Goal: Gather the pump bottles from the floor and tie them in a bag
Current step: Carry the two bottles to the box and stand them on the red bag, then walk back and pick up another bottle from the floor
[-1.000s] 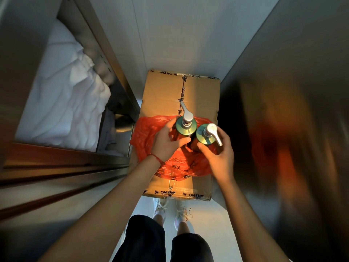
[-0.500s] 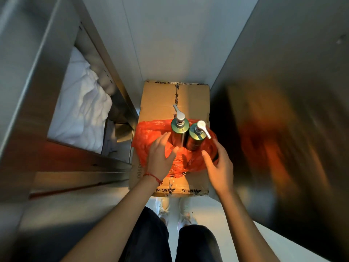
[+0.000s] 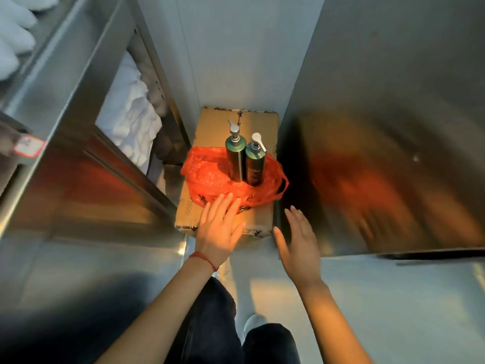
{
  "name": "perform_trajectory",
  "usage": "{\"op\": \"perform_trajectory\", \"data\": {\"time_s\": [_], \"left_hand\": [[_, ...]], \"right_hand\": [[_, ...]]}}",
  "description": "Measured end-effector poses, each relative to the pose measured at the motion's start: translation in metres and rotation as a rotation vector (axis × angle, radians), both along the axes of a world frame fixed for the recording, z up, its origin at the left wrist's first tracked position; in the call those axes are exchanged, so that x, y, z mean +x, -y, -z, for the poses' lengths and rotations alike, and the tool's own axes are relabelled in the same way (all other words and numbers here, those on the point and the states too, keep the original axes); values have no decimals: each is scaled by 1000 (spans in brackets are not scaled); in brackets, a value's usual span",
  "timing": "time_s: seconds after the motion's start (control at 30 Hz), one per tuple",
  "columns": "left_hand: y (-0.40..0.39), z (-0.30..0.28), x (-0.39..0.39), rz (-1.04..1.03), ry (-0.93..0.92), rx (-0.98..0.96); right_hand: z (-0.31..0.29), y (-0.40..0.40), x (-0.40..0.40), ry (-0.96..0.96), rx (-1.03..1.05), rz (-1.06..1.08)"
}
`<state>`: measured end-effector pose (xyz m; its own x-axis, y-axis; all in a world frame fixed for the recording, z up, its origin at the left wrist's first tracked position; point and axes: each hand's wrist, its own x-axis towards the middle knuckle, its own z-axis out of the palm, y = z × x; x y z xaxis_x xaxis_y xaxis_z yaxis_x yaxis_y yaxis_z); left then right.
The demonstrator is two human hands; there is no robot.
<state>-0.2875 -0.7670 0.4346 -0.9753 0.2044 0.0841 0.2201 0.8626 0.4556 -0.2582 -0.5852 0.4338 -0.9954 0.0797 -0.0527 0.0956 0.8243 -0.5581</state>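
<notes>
Two upright bottles [image 3: 245, 158] stood in the red bag [image 3: 210, 177] just beyond both empty, spread hands, the left hand [image 3: 219, 227] nearer than the right hand [image 3: 299, 245].

Printed tape on the cardboard box [image 3: 210, 132] shows partial letters "NG"; other markings are too blurred to read.

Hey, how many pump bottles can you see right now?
2. Both stand upright, side by side on the red plastic bag atop the cardboard box: the left bottle and the right bottle. Any others still on the floor are out of view.
</notes>
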Motion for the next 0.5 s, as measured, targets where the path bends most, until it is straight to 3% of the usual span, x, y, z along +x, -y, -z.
{"op": "perform_trajectory", "data": {"time_s": [0.27, 0.5], "left_hand": [[-29, -18, 76, 94, -44, -74], [-56, -29, 98, 335, -107, -114]], "right_hand": [[-19, -26, 93, -4, 28, 10], [-25, -65, 159, 31, 64, 279]]}}
